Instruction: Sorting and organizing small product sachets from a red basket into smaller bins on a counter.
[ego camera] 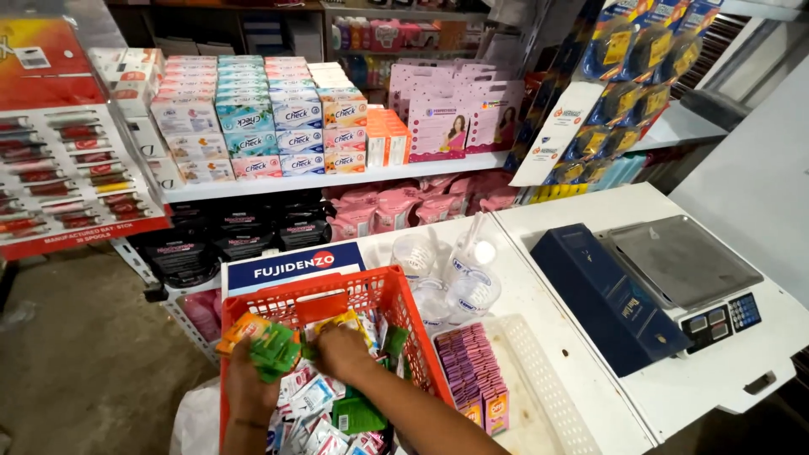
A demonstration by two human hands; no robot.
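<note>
I see the left hand (246,383) clenched on a bunch of green and orange sachets (268,341) over the red basket (417,337). Right hand (341,352) digs w/ fingers curled among loose sachets inside; can't tell if it grasps any. I'd sort by colour, keeping the bunch squared.

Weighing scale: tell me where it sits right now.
In the head view, the weighing scale sits on the white counter at the right, beyond the white tray of purple sachets.
</note>
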